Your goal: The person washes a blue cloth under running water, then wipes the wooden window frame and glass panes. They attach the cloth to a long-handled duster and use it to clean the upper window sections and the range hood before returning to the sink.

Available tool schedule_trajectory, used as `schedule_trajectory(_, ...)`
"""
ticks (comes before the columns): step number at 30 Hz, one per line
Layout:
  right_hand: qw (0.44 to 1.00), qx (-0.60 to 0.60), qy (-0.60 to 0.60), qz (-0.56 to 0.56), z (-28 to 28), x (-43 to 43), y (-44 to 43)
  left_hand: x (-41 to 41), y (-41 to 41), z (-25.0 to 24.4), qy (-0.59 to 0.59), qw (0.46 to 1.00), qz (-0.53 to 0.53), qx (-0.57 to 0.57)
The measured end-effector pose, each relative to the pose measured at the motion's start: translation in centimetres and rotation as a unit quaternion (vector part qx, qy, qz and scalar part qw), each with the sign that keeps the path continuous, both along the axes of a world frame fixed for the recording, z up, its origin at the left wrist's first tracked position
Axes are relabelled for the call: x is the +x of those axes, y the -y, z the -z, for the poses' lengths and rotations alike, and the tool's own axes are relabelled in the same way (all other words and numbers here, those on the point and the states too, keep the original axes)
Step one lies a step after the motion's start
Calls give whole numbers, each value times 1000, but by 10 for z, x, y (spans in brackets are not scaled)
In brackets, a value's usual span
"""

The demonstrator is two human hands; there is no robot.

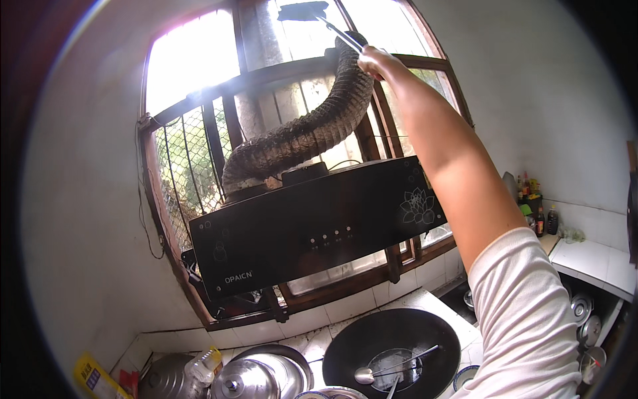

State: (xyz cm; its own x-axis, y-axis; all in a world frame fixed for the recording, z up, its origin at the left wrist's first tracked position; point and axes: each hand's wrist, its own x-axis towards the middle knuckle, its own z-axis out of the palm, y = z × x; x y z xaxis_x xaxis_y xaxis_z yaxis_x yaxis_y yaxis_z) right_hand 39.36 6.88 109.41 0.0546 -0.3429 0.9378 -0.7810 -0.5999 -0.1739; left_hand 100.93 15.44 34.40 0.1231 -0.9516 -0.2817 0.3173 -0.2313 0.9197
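My right hand [376,61] is raised high in front of the window and grips the pale handle of a tool [343,36]. The tool's dark, flat head [302,11] lies against the bright upper panes; whether it touches the glass, I cannot tell. Just below and beside the hand, a dirty, ribbed exhaust duct [319,127] curves down to a black range hood [304,224]. My left hand is out of view. The brown wooden window frame [294,67] surrounds the panes, with bars and wire mesh [184,164] at its left.
Below the hood, a large black wok [344,344] holds a metal ladle [365,375] and some liquid. Metal lids [244,381], a clear plastic container [202,366] and a yellow packet [97,376] stand left. Bottles [552,220] stand on the right by a white tiled counter [593,259].
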Motion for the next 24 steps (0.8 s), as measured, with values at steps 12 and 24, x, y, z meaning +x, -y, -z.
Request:
schedule_trajectory(12,898,128,67,415,223,2,-148,-14,31,-26,34,996,79,-34)
schedule_trajectory(24,920,121,104,358,190,-26,-157,-43,69,-37,51,988,146,-29)
